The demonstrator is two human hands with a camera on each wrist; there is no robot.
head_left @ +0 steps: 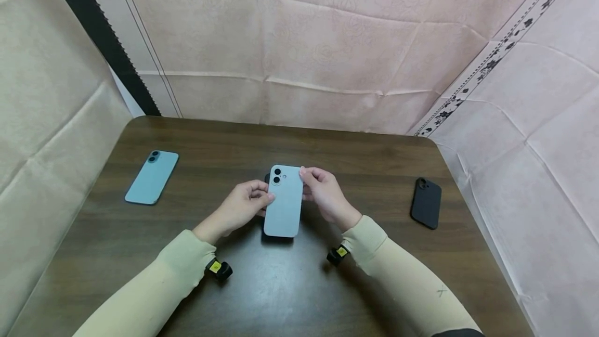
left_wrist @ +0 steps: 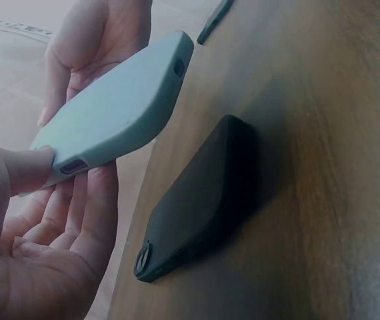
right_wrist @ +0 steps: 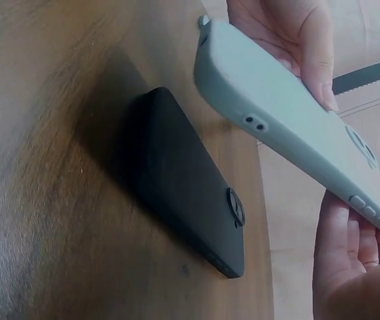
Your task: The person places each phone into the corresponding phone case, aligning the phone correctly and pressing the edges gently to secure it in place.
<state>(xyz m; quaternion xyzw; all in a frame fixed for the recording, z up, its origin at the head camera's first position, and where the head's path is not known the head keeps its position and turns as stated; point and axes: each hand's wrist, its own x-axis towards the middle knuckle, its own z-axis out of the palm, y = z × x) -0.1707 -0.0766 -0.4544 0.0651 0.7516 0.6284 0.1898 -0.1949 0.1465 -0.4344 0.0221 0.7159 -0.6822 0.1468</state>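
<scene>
The table [head_left: 365, 152] (brown, wood-grained) carries three phones [head_left: 152, 177].

No word, brand or number can be read for certain. On the pale yellow-green cloth right sleeve [head_left: 402, 274] stands a small dark mark of crossed strokes [head_left: 441, 292] (a letter or a sign, I cannot tell which). Any print on the small yellow labels [head_left: 216, 267] of the black boxy wrist devices [head_left: 225, 272] is too small to read.
</scene>
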